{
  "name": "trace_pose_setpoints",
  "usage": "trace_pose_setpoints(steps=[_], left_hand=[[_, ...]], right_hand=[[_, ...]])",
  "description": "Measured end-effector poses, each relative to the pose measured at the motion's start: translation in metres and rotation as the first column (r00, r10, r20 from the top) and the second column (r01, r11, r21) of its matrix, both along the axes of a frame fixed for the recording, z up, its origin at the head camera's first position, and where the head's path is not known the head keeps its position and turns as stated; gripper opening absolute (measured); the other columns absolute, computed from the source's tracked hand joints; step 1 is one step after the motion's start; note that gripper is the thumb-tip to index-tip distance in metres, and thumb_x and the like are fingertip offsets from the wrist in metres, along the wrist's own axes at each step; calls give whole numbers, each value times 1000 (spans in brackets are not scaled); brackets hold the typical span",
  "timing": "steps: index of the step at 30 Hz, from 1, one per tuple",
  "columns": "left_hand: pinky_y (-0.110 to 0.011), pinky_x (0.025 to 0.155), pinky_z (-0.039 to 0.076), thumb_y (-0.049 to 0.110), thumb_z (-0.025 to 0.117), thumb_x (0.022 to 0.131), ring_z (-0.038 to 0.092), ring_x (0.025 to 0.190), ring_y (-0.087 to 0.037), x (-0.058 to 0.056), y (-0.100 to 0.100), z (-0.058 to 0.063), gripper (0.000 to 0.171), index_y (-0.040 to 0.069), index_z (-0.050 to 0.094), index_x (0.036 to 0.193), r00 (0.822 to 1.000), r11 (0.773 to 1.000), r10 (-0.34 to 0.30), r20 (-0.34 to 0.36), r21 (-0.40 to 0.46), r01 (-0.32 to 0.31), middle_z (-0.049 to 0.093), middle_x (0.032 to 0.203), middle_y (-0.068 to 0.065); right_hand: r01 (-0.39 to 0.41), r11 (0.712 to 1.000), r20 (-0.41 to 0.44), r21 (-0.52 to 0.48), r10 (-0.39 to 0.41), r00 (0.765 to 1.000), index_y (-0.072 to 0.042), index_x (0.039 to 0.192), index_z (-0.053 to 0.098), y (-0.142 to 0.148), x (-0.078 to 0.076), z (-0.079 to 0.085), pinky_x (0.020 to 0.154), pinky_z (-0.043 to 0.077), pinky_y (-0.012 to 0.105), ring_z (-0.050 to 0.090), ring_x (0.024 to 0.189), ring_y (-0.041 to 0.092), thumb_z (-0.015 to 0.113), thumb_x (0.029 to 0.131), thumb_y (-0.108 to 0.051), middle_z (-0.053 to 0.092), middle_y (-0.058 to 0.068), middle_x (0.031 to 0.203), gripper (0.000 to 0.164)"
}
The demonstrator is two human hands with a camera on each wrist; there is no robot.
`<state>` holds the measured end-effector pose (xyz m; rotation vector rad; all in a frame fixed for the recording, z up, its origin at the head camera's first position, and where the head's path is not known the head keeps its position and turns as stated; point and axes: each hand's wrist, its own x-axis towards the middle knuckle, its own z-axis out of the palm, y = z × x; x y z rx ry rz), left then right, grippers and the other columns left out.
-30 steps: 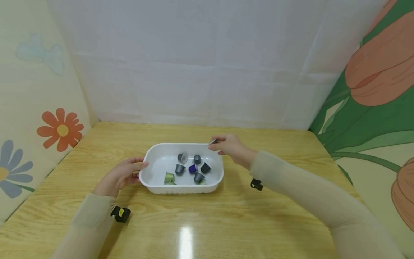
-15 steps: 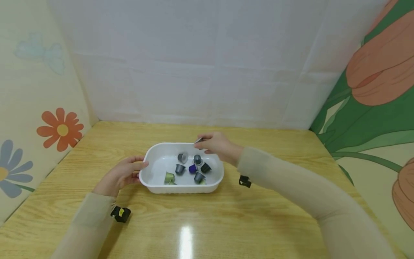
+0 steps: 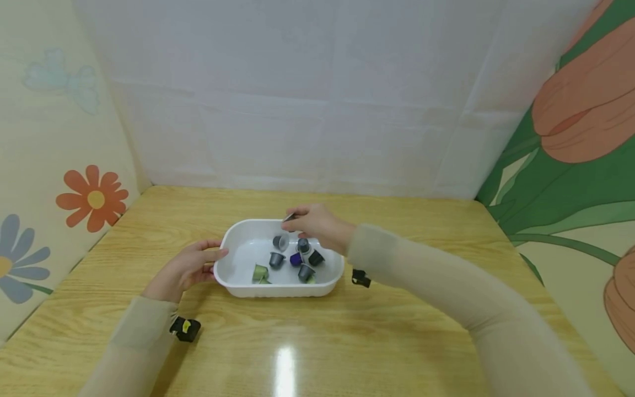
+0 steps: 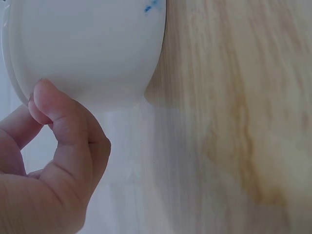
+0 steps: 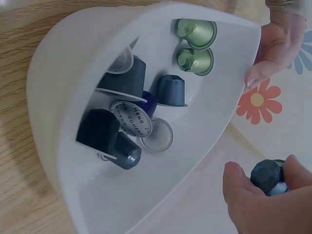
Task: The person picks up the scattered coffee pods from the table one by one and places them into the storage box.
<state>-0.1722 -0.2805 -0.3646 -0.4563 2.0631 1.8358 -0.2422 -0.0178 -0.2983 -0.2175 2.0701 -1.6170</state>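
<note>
A white oval-cornered tub (image 3: pixel 248 289) stands on the table with several coffee capsules inside. My left hand (image 3: pixel 190 266) grips its left end, thumb over the rim; in the left wrist view the fingers (image 4: pixel 73 131) press against the outer wall. Over the far rim, my right hand (image 3: pixel 319 225) pinches a dark grey-blue coffee capsule (image 5: pixel 268 174) between thumb and fingertips. Below lie two green capsules (image 5: pixel 197 33), a purple capsule (image 3: pixel 295 259), a black capsule (image 3: pixel 316 257), several grey capsules (image 3: pixel 276 260) and a clear-lidded one (image 3: pixel 281 241).
The wooden table (image 3: pixel 317 331) extends around the tub. A white cloth backdrop (image 3: pixel 297 110) rises behind its far edge, with flower-patterned panels at the left (image 3: pixel 59 138) and right (image 3: pixel 570 165). A small black camera (image 3: pixel 186 329) sits on the left wrist.
My right hand has moved left along the tub's far rim with the capsule in its fingers. The left hand and the tub have stayed in place.
</note>
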Motion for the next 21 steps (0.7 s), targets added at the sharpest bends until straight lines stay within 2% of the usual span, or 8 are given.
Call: trace_pose_setpoints(steps=[7, 16, 21], left_hand=[[-27, 65, 53, 20, 56, 100, 56, 75, -15, 1, 2, 2, 53, -1, 31, 141, 1000, 1000, -6, -7, -5, 6, 54, 98, -5], [-27, 64, 54, 20, 56, 100, 57, 74, -16, 1, 1, 1, 53, -1, 30, 141, 1000, 1000, -4, -7, -7, 4, 55, 97, -5], [-27, 65, 54, 21, 58, 99, 57, 74, -15, 1, 1, 1, 55, -1, 30, 142, 1000, 1000, 1, -3, -7, -1, 55, 97, -4]], right_hand=[[-9, 1000, -5, -4, 9, 1000, -3, 131, 58, -9, 3, 0, 95, 48, 42, 63, 105, 23, 71, 88, -3, 65, 11, 120, 46], [-29, 999, 12, -28, 30, 999, 0, 134, 55, -21, 4, -4, 100, 44, 45, 60, 112, 27, 70, 89, -1, 63, 14, 123, 48], [-21, 1000, 14, -18, 21, 1000, -1, 133, 57, -30, 5, -6, 97, 46, 45, 62, 109, 25, 72, 87, -2, 64, 14, 121, 48]])
